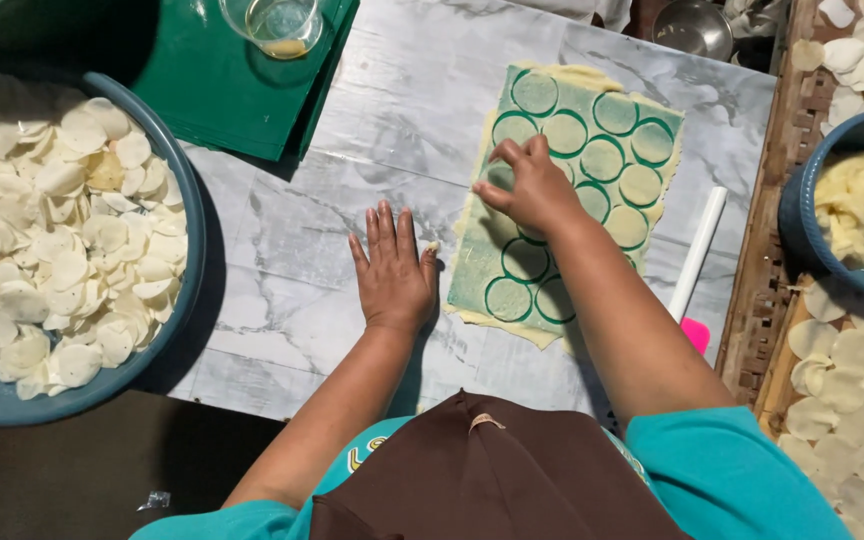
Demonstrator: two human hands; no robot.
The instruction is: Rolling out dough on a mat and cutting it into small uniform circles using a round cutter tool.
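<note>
- While the left hand (393, 272) lies flat on the marble-patterned table (372, 130), palm down with fingers straight and close together, it holds nothing; its thumb side rests just beside the left edge of the dough sheet (562, 190).
- Right hand (529, 186): fingertips bunched together and pinched down on the sheet near its left-middle part. What sits between the fingertips is too small to tell; it may be one cut disc.
- Dough sheet: a thin pale rectangle lying on a green mat, which shows through as rings around the cut circles. Its long axis runs from near to far, tilted slightly rightward at the far end. It lies right of centre on the table, directly under the right hand and immediately right of the left hand; the right hand is therefore the one on it, the left only at its margin.
- White roller (698, 252) with a pink end: on the table just right of the sheet, roughly parallel to it, apart from both hands.
- Large blue basin (187, 230), left: heaped with pale round discs.
- Smaller blue bowl (802, 215), right: holds yellowish dough scraps.
- Woven tray (767, 300), right edge: carries more discs laid out flat.
- Glass cup (274, 22), far left of centre, stands on a green board (222, 90).
</note>
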